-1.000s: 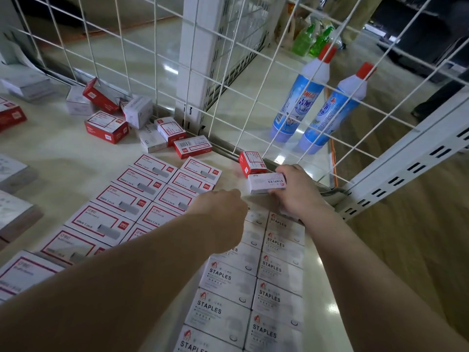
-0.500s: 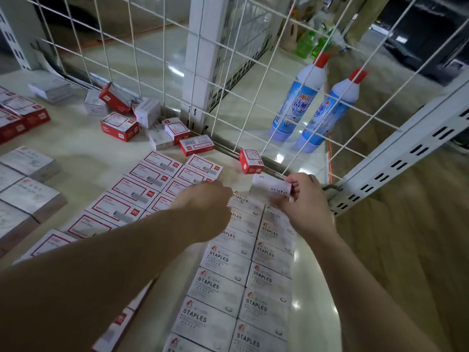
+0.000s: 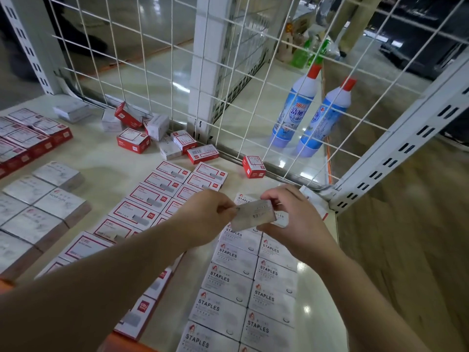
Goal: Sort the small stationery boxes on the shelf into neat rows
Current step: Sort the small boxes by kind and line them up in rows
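A small white staples box (image 3: 253,217) is held in the air above the shelf (image 3: 101,163), tilted, its print upside down. My right hand (image 3: 291,219) grips its right end and my left hand (image 3: 210,214) pinches its left end. Below them two neat rows of white STAPLES boxes (image 3: 246,283) run toward me. To the left lie two rows of red-and-white boxes (image 3: 154,199). A lone red box (image 3: 253,166) stands by the wire grid. Several loose red and white boxes (image 3: 152,135) are jumbled at the back.
A white wire grid (image 3: 228,80) closes the back of the shelf, with a slotted upright (image 3: 396,151) at the right corner. Two blue cleaner bottles (image 3: 312,115) stand on the floor beyond. Grey and red box stacks (image 3: 33,179) fill the left.
The white box has been lifted off the far end of the rows toward me and turned over. My left hand has come up and taken its left end. The view has pulled back.
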A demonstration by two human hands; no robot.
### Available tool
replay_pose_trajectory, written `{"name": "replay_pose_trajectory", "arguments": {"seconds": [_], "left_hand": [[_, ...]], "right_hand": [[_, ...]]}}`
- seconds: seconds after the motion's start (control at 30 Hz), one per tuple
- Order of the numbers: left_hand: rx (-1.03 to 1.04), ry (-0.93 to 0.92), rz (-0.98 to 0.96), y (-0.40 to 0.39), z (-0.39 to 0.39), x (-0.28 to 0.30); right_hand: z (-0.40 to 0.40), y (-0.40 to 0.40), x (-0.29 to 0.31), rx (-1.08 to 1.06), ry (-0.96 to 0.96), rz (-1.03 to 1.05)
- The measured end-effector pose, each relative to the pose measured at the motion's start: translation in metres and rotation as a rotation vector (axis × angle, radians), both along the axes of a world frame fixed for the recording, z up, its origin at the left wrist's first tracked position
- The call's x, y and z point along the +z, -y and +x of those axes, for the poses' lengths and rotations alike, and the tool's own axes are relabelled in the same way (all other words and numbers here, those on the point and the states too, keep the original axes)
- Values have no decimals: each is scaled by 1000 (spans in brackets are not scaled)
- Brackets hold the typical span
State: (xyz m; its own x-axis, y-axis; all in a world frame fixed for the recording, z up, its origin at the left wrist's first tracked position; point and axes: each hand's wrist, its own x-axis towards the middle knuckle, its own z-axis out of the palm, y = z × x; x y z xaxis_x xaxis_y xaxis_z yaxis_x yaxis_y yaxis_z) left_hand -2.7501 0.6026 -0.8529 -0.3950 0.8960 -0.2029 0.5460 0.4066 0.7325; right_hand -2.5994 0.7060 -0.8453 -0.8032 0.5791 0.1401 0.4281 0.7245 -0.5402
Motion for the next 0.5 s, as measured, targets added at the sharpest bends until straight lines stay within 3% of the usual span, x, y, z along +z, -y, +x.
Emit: {"name": "replay_pose_trajectory", "arguments": {"seconds": [0.1, 0.23, 0.5], "left_hand": [[1, 57, 7, 1, 1, -3], [103, 149, 50, 3, 3, -7], [295, 400, 181, -3, 16, -7]], "right_hand": [[2, 3, -1, 3, 23, 15], [10, 10, -9, -172, 38, -99], [13, 30, -33, -334, -58, -197]]}}
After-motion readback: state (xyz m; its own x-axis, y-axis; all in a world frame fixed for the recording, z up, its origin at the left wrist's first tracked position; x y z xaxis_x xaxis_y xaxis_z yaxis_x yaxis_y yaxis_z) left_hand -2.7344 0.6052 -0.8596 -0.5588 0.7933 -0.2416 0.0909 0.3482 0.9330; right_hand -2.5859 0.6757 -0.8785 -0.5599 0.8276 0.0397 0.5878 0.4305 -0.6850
